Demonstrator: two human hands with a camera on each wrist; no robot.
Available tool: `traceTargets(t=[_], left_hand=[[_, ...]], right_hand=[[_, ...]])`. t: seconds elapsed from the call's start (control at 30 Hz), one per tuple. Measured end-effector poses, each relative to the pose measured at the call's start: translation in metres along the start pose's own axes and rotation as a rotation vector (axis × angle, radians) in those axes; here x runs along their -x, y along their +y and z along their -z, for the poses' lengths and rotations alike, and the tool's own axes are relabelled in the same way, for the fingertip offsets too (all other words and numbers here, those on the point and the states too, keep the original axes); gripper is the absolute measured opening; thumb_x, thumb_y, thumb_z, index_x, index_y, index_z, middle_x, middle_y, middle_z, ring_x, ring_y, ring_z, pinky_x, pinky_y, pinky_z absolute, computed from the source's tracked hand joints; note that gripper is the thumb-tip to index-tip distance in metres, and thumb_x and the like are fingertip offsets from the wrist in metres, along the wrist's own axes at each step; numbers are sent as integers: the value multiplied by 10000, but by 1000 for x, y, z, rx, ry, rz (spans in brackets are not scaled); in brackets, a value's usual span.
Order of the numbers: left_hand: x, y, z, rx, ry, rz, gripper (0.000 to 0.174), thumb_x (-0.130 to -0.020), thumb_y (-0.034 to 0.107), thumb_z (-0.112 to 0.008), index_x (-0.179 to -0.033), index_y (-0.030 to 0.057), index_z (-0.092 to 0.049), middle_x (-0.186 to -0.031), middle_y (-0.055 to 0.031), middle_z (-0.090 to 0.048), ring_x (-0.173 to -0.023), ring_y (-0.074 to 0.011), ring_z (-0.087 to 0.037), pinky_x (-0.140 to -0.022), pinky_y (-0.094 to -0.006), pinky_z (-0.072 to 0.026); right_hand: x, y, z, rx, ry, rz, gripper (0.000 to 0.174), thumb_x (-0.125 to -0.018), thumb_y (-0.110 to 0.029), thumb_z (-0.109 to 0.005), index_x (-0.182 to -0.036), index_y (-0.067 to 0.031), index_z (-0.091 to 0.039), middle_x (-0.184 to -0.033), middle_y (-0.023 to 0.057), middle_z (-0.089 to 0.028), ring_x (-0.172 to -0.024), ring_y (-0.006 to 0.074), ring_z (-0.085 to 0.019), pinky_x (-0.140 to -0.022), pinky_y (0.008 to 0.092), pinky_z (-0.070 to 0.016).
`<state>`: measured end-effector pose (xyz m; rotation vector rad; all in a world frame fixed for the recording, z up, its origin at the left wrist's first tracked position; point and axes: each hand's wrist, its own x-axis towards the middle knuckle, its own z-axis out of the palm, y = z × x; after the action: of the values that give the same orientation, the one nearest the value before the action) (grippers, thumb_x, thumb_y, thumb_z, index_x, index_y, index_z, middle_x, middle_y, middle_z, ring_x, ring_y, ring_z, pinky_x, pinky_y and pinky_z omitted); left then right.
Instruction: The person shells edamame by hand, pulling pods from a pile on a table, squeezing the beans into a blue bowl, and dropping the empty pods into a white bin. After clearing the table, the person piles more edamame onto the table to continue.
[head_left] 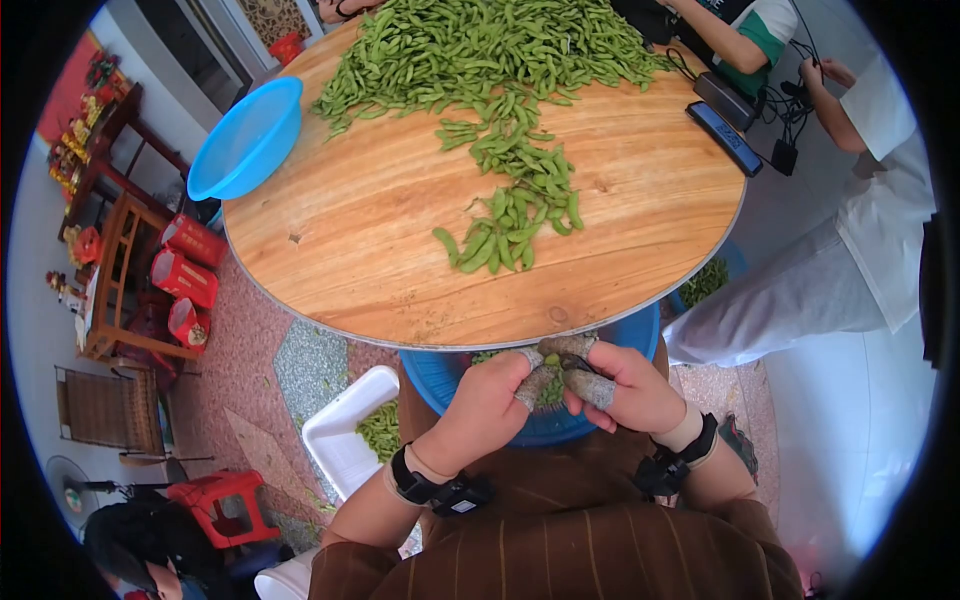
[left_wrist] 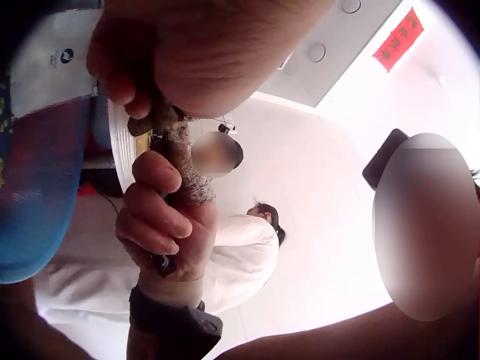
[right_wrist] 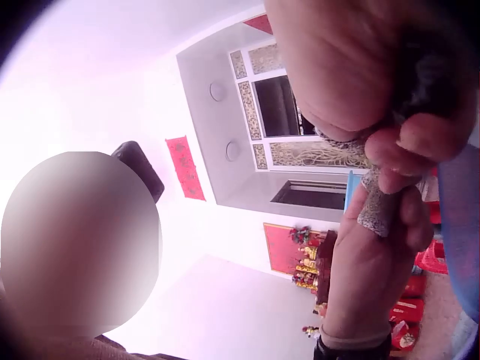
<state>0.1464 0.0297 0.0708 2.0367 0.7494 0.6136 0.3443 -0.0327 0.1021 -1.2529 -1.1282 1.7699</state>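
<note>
Over the blue basin (head_left: 430, 385), the two hands meet just past the table's near edge. My left hand (head_left: 482, 398) pinches a green edamame pod (head_left: 553, 362) between thumb and fingertips. My right hand (head_left: 640, 392) curls round a small dark tool, whose black end (left_wrist: 163, 264) peeks from under the fingers in the left wrist view; its kind is hidden by the palm. Worn grey wrappings (head_left: 592, 388) cover thumb and finger ends on both hands. Beyond the hands, loose edamame pods (head_left: 520, 215) trail back to a large heap (head_left: 490, 50) on the round wooden table (head_left: 350, 240).
A blue plastic basket (head_left: 245, 140) leans at the table's left edge. On the floor, a white tub (head_left: 335, 430) holds pods, with a red stool (head_left: 225, 508) beyond it. A person (head_left: 840, 230) stands at the right. A phone-like device (head_left: 725, 138) lies at the table's right rim.
</note>
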Motion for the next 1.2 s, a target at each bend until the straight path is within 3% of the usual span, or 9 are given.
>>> traceTargets(t=[0.37, 0.5, 0.57, 0.6, 0.67, 0.77, 0.83, 1.03, 1.2], left_hand=[[1, 2, 2, -101, 49, -15, 130, -754, 24, -548, -882, 1, -553, -842, -210, -572, -832, -420, -565, -714, -456, -470], [3, 1, 2, -101, 53, -64, 147, -797, -26, -516, -915, 18, -592, -776, -166, -587, -729, -356, -583, -648, -388, -466], [4, 3, 6, 649, -201, 348, 107, -903, 53, -487, -880, 31, -588, -706, -84, -553, -623, -245, -540, -574, -338, -428], [5, 3, 4, 649, -203, 348, 107, -903, 53, -487, -880, 31, -588, -706, -84, -553, -623, -245, -540, -574, -338, -428], [8, -1, -1, 1465, -262, 498, 196, -969, 179, -464, -890, 36, -573, -668, -24, -503, -569, -142, -456, -533, -276, -370], [11, -21, -14, 1713, -285, 611, 256, -960, 264, -491, -945, 19, -562, -649, -30, -497, -542, -127, -432, -521, -264, -348], [12, -25, -15, 1546, -254, 650, 255, -959, 263, -492, -950, 17, -559, -649, -31, -498, -545, -130, -439, -524, -264, -354], [14, -19, -8, 1321, -267, 630, 251, -955, 256, -500, -944, 13, -564, -660, -42, -515, -564, -137, -466, -531, -259, -367], [32, -23, 6, 1288, -248, 605, 255, -939, 239, -531, -986, -6, -584, -694, -56, -554, -562, -134, -473, -535, -255, -378]], right_hand=[[1, 3, -3, 104, 18, 60, 348, -907, -74, -463, -1254, -70, -489, -787, -15, -585, -521, 43, -482, -448, 199, -395], [-2, 10, -1, 25, -7, 51, 345, -908, -74, -472, -1253, -74, -492, -776, -19, -579, -512, 39, -471, -443, 194, -385], [0, 12, -2, -33, -22, 63, 344, -910, -77, -483, -1253, -76, -492, -770, -21, -575, -508, 36, -467, -439, 191, -379], [2, 12, -3, -233, -70, 32, 334, -905, -82, -508, -1239, -73, -504, -753, -25, -564, -514, 46, -471, -448, 207, -392], [4, 20, -7, -434, -118, 1, 325, -899, -87, -532, -1224, -70, -516, -736, -29, -553, -520, 56, -476, -456, 222, -404], [-4, 41, -6, 205, 152, 385, 360, -901, -111, -545, -1258, -71, -519, -734, -26, -546, -554, 82, -506, -478, 250, -409], [-3, 46, 9, 1236, 250, 419, 301, -842, -108, -614, -1130, -34, -569, -772, 71, -624, -708, 118, -604, -623, 305, -495], [-9, 47, 5, 382, 302, 362, 312, -821, -135, -645, -1103, -20, -573, -810, 149, -637, -709, 247, -634, -666, 313, -494], [-13, 20, 6, 502, 329, 353, 273, -816, -152, -654, -1035, -7, -582, -804, 185, -622, -703, 307, -622, -659, 332, -492]])
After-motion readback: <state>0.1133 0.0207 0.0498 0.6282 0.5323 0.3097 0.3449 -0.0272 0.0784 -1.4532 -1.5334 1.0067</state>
